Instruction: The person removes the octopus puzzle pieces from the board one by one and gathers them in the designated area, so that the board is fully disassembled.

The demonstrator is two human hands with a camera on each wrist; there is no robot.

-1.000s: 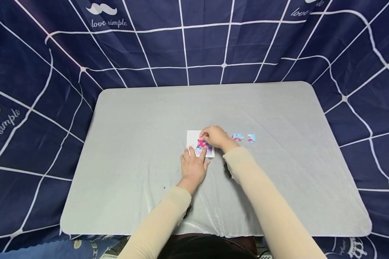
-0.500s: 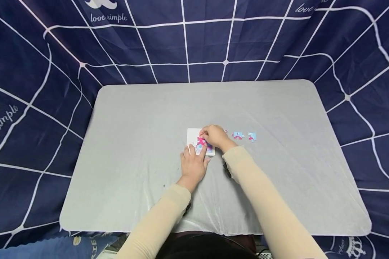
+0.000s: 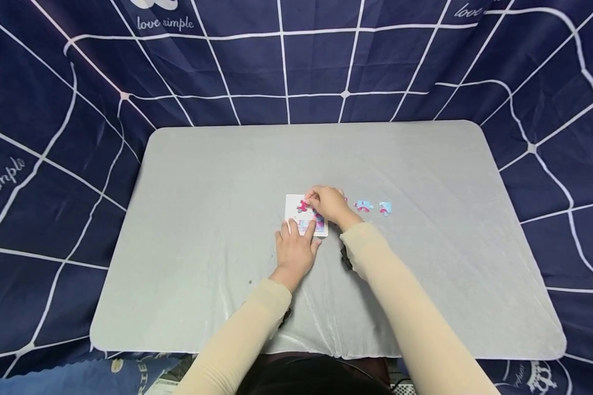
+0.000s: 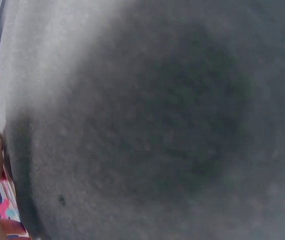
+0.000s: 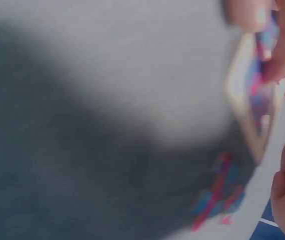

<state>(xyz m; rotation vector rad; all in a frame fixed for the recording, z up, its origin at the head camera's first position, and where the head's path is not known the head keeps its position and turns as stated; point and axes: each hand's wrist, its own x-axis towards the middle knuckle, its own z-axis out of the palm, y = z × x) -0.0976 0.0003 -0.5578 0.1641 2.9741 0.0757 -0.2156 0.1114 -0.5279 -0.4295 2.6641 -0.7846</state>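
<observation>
Fingers of the right hand (image 3: pixel 329 204) pinch a pink puzzle piece (image 3: pixel 302 206), which we see jutting from the fingertips toward the white tray's (image 3: pixel 291 201) left edge, over its far half. Its knobs stick out several ways; we cannot make out a long axis. The left hand's (image 3: pixel 295 253) fingers spread, unclenched, across the tray's near edge.

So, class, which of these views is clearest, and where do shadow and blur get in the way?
Head: clearest and fairly evenly lit, left hand and right hand distinct; left wrist: broad dark shadow across the soft-looking grey cloth; right wrist: similar shadow, with the board, loose puzzle pieces and upper fingers blurred.
</observation>
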